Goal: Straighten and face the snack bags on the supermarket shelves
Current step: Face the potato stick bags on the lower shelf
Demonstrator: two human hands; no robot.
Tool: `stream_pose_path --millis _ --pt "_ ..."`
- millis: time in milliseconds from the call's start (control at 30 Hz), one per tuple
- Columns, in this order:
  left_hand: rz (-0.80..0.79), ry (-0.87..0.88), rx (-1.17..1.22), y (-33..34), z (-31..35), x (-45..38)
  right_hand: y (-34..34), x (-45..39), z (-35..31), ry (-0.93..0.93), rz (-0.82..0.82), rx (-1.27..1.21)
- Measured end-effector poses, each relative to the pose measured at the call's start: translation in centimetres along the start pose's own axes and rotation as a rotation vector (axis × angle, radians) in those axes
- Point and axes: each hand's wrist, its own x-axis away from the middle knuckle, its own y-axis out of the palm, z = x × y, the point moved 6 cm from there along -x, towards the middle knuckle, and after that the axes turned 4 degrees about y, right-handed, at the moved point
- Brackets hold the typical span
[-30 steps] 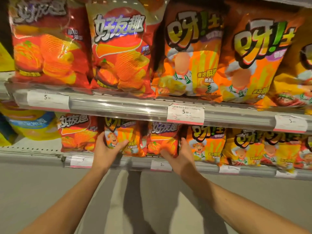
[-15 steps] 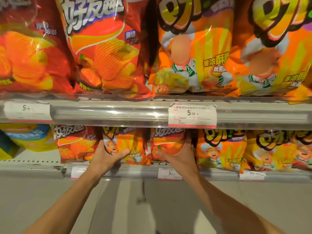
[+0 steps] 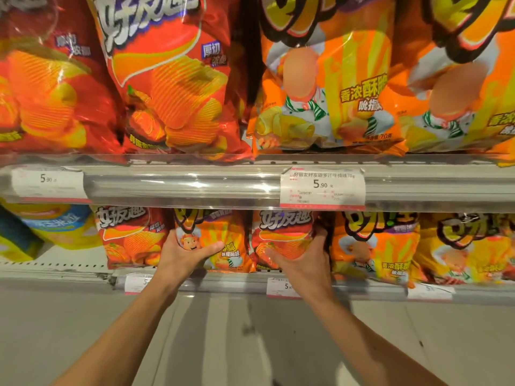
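Your left hand [image 3: 182,253] cups the lower left corner of a small orange snack bag [image 3: 220,240] on the lower shelf [image 3: 348,285], thumb laid across its glossy, crinkled front, so that grip is closed on the bag. Your right hand [image 3: 302,259] wraps the neighbouring small red chip bag [image 3: 281,235], thumb on the front and fingers curled round its right edge, gripping it. Both bags stand upright, puffed like pillows, side by side and touching at the shelf's front lip. Left of them stands another red chip bag [image 3: 128,238] printed with ridged crisps; to the right, more orange bags [image 3: 376,246] of shiny film. The shelf edge is a smooth grey rail carrying paper price tags [image 3: 282,286]. On the upper shelf [image 3: 181,185], behind a clear curved plastic strip, large red bags [image 3: 167,79] and large orange bags [image 3: 328,79] stand with wrinkled foil surfaces. Below lies a pale, matte floor [image 3: 250,344].
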Motion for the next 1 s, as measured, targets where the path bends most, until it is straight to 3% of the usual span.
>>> stream_pose_path --millis 233,700,1000 --pt "-0.003 0.123 -0.037 0.3 3.5 1.1 -1.0 -0.5 -0.5 0.045 -0.012 -0.057" --pt "0.037 0.072 -0.085 -5.4 2.7 4.6 -1.3 3.2 -1.9 0.011 -0.053 -0.131" --pt "0.058 0.037 -0.125 -4.3 1.7 4.2 -5.9 8.3 1.7 -0.012 -0.076 -0.123"
